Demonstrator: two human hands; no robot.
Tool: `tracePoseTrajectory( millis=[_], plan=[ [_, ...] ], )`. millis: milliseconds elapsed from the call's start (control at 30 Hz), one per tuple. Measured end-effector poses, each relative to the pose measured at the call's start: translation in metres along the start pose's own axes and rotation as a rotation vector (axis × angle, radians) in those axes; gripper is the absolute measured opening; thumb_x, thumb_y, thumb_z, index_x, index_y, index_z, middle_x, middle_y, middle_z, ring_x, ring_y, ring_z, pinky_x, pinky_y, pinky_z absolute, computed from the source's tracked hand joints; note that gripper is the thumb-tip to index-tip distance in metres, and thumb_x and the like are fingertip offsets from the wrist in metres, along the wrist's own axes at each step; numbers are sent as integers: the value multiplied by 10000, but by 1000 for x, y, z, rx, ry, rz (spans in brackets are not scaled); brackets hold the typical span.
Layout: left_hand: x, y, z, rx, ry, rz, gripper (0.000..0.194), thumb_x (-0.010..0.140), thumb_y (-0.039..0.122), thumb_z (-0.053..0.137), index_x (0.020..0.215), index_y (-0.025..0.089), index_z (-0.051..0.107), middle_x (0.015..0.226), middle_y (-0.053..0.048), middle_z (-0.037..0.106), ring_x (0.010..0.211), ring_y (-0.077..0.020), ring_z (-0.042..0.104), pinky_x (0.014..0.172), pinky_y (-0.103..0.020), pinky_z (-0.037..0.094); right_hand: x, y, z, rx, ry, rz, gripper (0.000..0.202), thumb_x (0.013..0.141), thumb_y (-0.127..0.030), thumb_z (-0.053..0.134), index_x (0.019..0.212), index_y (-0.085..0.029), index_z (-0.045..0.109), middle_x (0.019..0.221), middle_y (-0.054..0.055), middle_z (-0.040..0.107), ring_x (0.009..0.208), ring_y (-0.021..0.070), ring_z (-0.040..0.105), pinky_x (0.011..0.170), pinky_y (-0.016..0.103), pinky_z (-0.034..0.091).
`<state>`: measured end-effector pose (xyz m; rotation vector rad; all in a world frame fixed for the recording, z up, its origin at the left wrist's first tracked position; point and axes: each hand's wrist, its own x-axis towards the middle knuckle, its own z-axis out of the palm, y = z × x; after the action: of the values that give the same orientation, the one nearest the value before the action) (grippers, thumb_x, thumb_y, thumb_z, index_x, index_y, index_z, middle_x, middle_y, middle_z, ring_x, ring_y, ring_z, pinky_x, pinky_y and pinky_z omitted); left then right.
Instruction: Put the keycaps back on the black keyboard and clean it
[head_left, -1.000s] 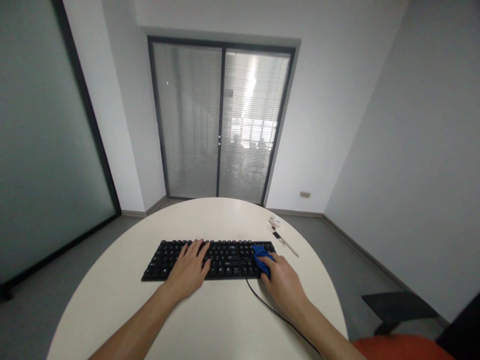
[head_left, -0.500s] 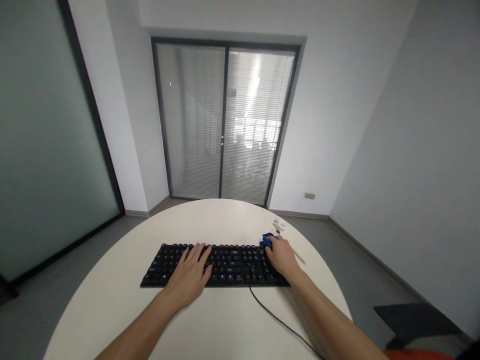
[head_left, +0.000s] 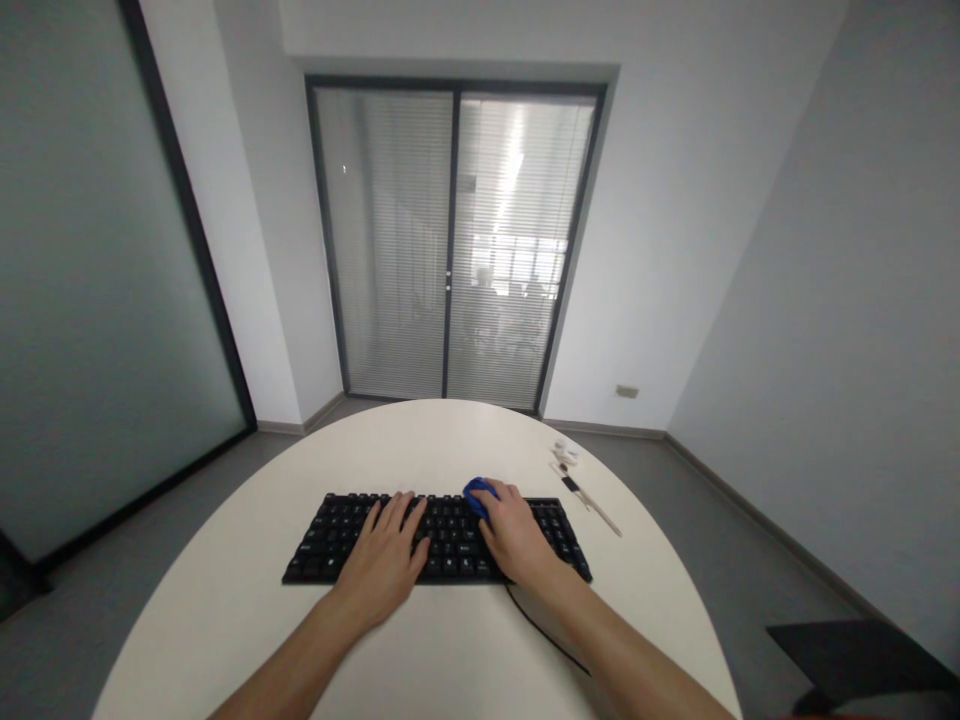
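A black keyboard (head_left: 450, 570) lies on a round white table (head_left: 465, 650), its near edge towards me. My left hand (head_left: 382, 555) rests with spread fingers on its left-middle keys and holds nothing. My right hand (head_left: 517, 530) is over the right-middle keys, fingers closed on a small blue wad (head_left: 477, 494). The wad's material is not clear, and part of it is hidden under the fingers. It sits at the keyboard's far edge. A black cable (head_left: 551, 642) runs from the near edge and passes under my right forearm.
Right of the keyboard lie a thin light stick (head_left: 604, 517) and a small dark-headed piece (head_left: 571, 484). Small white items (head_left: 566, 453) sit near the table's far right edge. A dark chair part (head_left: 862, 660) stands at lower right. Glass doors with blinds (head_left: 450, 250) are beyond.
My right hand has moved left along the keyboard with the blue wad, uncovering the keys at the right end and the dark-headed piece. My left hand stays in place.
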<state>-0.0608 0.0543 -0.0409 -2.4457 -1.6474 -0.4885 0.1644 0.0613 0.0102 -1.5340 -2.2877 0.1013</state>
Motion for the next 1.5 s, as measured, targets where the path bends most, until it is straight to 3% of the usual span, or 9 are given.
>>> tracePoseTrajectory(
  millis=[167,300,467,733,933,1000,1200,1367,1500],
  plan=[
    [0,1,1,4,9,-12,504,987,363,406,1453,181,469,1516,-133,450,1418,-312,381,1169,-531,291,-23,-42,3,46,-104,-159,418,851,-139,538,1244,-236,645,1359,88,567,1218,279,488,1028,400,405],
    [0,1,1,11,22,-12,497,986,356,412,1450,188,472,1518,-130,449,1421,-309,379,1164,-529,302,-45,-45,-9,134,-200,-232,361,816,-228,611,1162,-280,697,1255,38,638,1136,259,531,1019,376,404],
    [-1,1,-1,-12,23,-5,507,991,385,400,1456,194,467,1515,-121,455,1415,-309,390,1162,-534,308,-49,-2,-37,252,-71,-121,421,747,-134,555,1124,-249,702,1275,45,629,1159,228,567,1050,334,398],
    [2,0,-16,-72,-35,28,606,953,518,458,1471,204,451,1516,-141,446,1416,-334,379,1184,-559,250,-21,123,-68,210,398,351,527,831,-276,543,1344,-217,434,1240,112,644,1046,272,652,941,411,482],
    [3,-9,-21,-158,-153,84,943,741,682,668,1530,281,342,1608,-136,278,1474,-386,238,1186,-581,217,-10,189,-67,88,428,429,523,844,-272,520,1352,-159,469,1276,160,630,1113,295,633,975,416,469],
    [3,-10,-20,-172,-173,89,1019,680,673,725,1536,294,324,1622,-131,242,1475,-396,228,1183,-584,217,-7,201,-61,85,375,398,494,829,-246,515,1315,-160,522,1282,144,634,1121,280,630,983,395,467],
    [8,-13,-23,-205,-166,100,1060,601,651,784,1501,252,392,1554,-149,366,1446,-392,294,1198,-567,206,-3,218,-34,58,202,334,485,746,-167,537,1222,-159,628,1212,112,691,1086,251,655,969,336,471],
    [10,-18,-23,-216,-164,133,1104,570,633,808,1514,287,352,1545,-135,363,1416,-386,338,1172,-550,283,-6,215,-27,5,183,326,543,823,-375,587,1317,-152,576,1266,145,656,1131,297,623,982,382,457],
    [11,-20,-23,-221,-146,185,1106,568,644,802,1511,290,344,1496,-123,415,1399,-384,362,1201,-584,191,-13,195,-36,-68,238,354,589,863,-475,548,1345,-137,544,1310,184,611,1157,344,588,980,435,437]
  ],
)
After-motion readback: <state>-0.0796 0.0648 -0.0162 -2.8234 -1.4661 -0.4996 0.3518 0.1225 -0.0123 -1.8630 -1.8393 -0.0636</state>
